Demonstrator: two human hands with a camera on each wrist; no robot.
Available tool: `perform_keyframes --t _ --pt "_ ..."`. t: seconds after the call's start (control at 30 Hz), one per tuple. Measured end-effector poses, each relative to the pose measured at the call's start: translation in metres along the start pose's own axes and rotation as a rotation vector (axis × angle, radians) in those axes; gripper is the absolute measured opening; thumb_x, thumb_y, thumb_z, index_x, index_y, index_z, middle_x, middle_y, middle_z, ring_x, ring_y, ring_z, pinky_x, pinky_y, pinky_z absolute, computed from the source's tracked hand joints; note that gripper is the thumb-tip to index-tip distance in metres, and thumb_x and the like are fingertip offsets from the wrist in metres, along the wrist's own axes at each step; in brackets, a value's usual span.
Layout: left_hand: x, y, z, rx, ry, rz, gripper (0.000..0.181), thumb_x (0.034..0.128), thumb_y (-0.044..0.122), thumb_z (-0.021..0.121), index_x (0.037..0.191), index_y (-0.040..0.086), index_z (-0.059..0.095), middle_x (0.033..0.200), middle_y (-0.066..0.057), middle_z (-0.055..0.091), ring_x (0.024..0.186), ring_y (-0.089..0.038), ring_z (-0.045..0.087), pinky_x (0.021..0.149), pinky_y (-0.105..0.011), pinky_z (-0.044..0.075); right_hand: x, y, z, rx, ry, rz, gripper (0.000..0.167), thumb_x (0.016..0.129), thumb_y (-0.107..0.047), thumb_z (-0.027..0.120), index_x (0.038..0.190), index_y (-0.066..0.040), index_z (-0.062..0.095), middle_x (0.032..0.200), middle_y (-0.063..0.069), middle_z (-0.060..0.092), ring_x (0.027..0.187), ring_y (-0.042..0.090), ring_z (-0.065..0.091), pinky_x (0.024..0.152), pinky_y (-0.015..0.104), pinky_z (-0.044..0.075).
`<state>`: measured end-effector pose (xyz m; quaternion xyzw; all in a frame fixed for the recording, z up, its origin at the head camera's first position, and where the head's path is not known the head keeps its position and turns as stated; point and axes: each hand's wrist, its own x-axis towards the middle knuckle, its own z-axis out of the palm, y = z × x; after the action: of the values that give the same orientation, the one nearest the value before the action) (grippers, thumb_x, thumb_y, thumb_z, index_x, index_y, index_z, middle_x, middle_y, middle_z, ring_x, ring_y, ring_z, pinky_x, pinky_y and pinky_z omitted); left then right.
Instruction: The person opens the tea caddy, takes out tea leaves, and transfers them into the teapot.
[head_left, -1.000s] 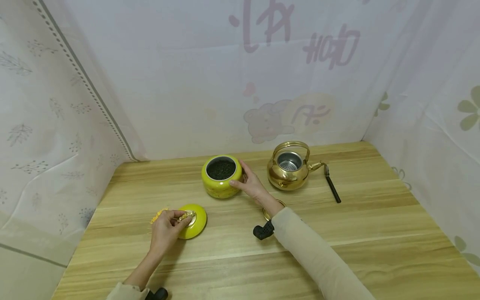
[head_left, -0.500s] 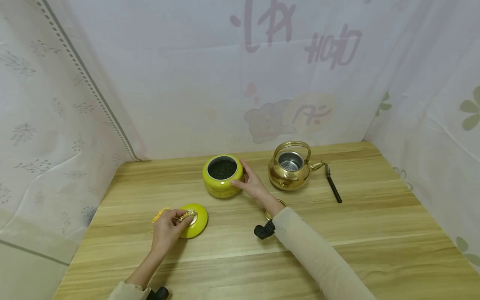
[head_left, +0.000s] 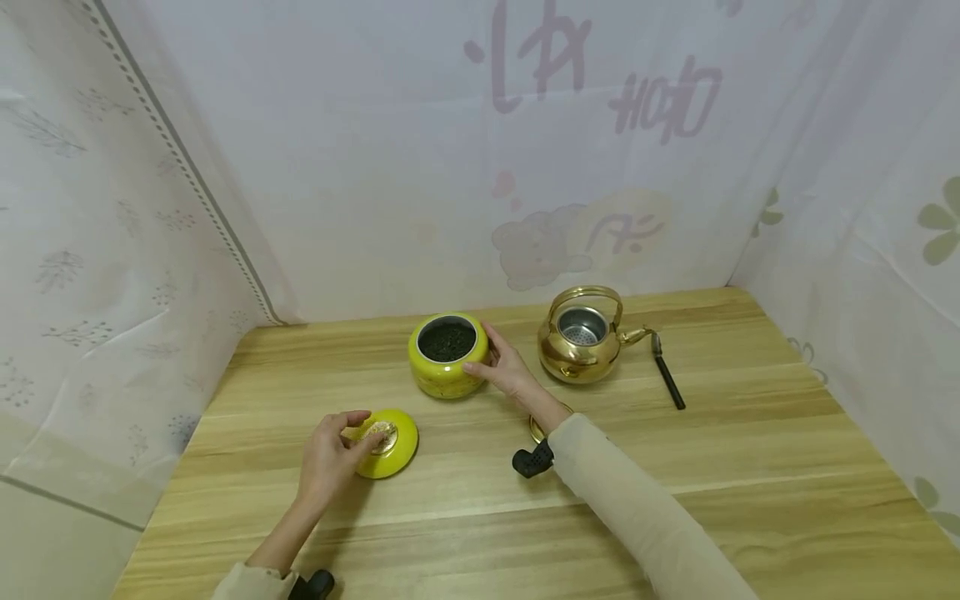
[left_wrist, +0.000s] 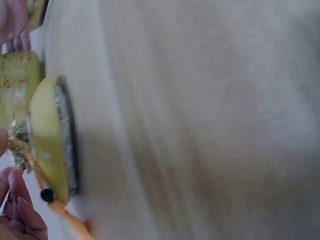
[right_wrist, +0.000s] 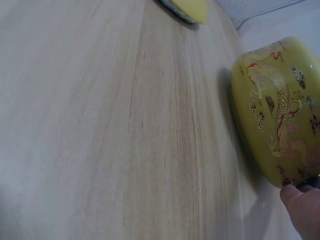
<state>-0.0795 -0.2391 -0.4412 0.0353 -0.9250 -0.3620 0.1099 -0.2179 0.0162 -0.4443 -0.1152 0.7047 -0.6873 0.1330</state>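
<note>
The yellow lid (head_left: 405, 446) lies on the table in front of the jar, its gold knob (left_wrist: 19, 150) facing up with an orange cord (left_wrist: 75, 225) hanging from it. Around the knob stands my left hand (head_left: 326, 458), thumb and fingers spread apart; the left wrist view shows a gap between them. My right hand (head_left: 512, 375) holds the right side of the yellow jar (head_left: 442, 382), thumb in front. The jar is upright, uncovered, with dark loose contents (head_left: 447, 340). Gold dragons decorate its side (right_wrist: 280, 100); the right fingers are mostly hidden there.
A gold kettle (head_left: 573, 360) with a metal strainer in its mouth stands right of the jar. A dark-handled tool (head_left: 670, 382) lies by its spout. Partly under my right wrist is a gold ring-shaped object (head_left: 536, 430). Printed cloth walls (head_left: 375, 167) border the table.
My left thumb and fingers have parted at the lid's knob, and the orange tassel that stuck out left of that hand is out of sight in the head view. The right hand stays on the jar.
</note>
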Motion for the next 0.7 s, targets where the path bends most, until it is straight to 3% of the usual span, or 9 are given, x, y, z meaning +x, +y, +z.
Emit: perform_keyframes --t 0.3,0.47,0.6,0.7 --pt "0.018 0.008 -0.009 -0.085 0.045 0.043 0.045 0.0795 0.019 0.077 0.117 0.000 0.061 0.115 -0.016 0.062 0.085 -0.026 0.063 0.063 -0.018 0.051 -0.003 -0.002 -0.006 -0.035 -0.003 -0.017 0.083 0.086 -0.003 0.066 0.150 -0.002 0.014 0.156 0.017 0.013 0.143 0.031 0.015 0.115 0.039 0.020" --pt "0.032 0.017 -0.008 -0.151 -0.010 0.019 0.053 0.0821 0.026 0.074 0.125 0.002 0.055 0.126 -0.015 0.057 0.101 -0.029 0.061 0.071 -0.015 0.049 -0.008 -0.004 -0.012 -0.064 0.027 0.000 0.080 0.087 -0.007 0.067 0.150 -0.003 0.018 0.155 0.019 0.019 0.143 0.030 0.018 0.116 0.038 0.020" --pt "0.043 0.025 -0.006 -0.221 -0.066 0.016 0.059 0.0839 0.028 0.072 0.132 0.002 0.049 0.134 -0.016 0.052 0.113 -0.030 0.056 0.085 -0.031 0.051 -0.017 -0.007 -0.017 -0.068 0.020 -0.010 0.076 0.087 -0.009 0.067 0.149 -0.002 0.023 0.152 0.020 0.025 0.141 0.031 0.023 0.115 0.040 0.023" --pt "0.053 0.029 -0.003 -0.277 -0.105 0.030 0.063 0.0847 0.027 0.071 0.135 0.000 0.044 0.137 -0.019 0.048 0.120 -0.033 0.051 0.095 -0.046 0.046 -0.025 -0.009 -0.021 -0.081 0.020 -0.043 0.071 0.087 -0.010 0.067 0.146 0.001 0.029 0.149 0.021 0.032 0.138 0.033 0.030 0.114 0.041 0.026"
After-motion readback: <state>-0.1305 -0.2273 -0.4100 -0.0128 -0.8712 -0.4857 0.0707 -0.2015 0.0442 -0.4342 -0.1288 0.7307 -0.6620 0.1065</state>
